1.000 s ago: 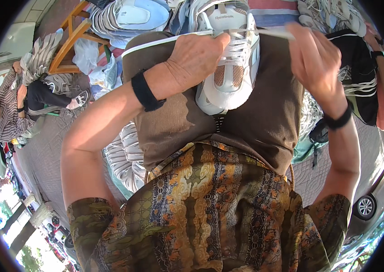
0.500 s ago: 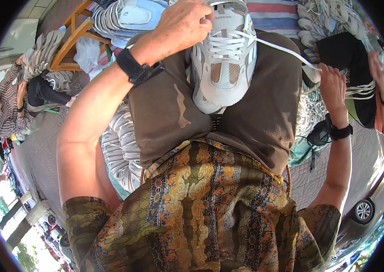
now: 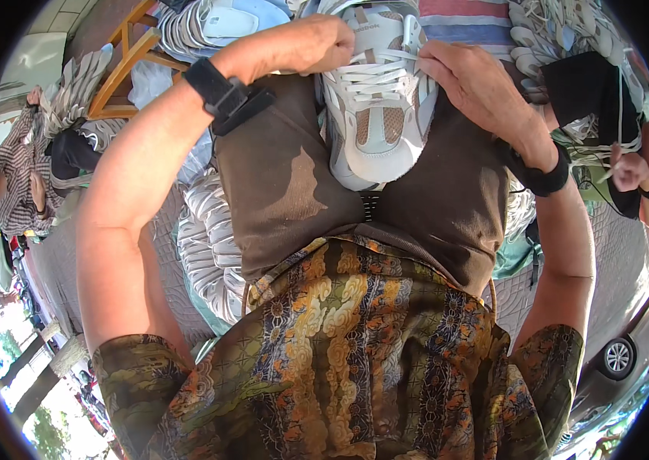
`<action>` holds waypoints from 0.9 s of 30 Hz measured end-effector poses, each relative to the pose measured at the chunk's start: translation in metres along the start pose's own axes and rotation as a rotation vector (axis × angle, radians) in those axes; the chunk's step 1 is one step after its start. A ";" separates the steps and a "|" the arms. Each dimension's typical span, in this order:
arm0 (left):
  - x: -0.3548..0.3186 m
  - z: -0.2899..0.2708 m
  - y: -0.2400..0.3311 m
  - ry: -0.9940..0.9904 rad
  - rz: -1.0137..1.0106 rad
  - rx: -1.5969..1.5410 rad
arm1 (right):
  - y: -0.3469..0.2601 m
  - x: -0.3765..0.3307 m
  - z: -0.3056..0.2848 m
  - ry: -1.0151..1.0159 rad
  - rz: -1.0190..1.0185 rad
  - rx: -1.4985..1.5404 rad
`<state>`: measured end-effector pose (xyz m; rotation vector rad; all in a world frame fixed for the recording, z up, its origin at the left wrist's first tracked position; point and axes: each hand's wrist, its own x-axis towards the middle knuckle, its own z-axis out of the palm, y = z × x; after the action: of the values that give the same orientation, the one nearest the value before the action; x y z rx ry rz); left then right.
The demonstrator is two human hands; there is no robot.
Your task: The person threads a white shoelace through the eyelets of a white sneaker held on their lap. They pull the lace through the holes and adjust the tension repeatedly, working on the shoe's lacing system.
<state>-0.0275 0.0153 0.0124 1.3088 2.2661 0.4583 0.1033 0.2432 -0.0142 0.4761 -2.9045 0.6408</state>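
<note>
A white and grey sneaker [image 3: 380,157] with tan mesh patches rests between my thighs, its toe toward me. White shoelace [image 3: 374,75] runs crosswise over its tongue through several rows of eyelets. My left hand [image 3: 318,44] is closed at the sneaker's left upper edge, beside the tongue. What its fingertips pinch is hidden behind the fingers. At the right row of eyelets, my right hand [image 3: 469,80] is closed with thumb and fingers together on the shoelace, close to the shoe.
Stacked pale shoe parts [image 3: 209,24] lie ahead to the left, near a wooden frame [image 3: 126,57] and a plastic bag [image 3: 149,83]. Bundled white laced pieces [image 3: 209,238] sit beside my left thigh. More shoe pieces [image 3: 539,46] hang ahead right. Other people work at both sides.
My right hand has come in from far right, where it was drawing out a long lace end, to the sneaker's right eyelets. My left hand has shifted slightly left and down along the shoe.
</note>
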 end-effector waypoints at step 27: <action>0.002 0.006 0.000 -0.211 -0.306 -0.837 | 0.003 0.012 -0.013 -0.417 0.276 0.507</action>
<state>-0.0254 0.0171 0.0070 0.5440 1.7312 0.9612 0.0916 0.2474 -0.0014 0.2799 -3.2062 1.5029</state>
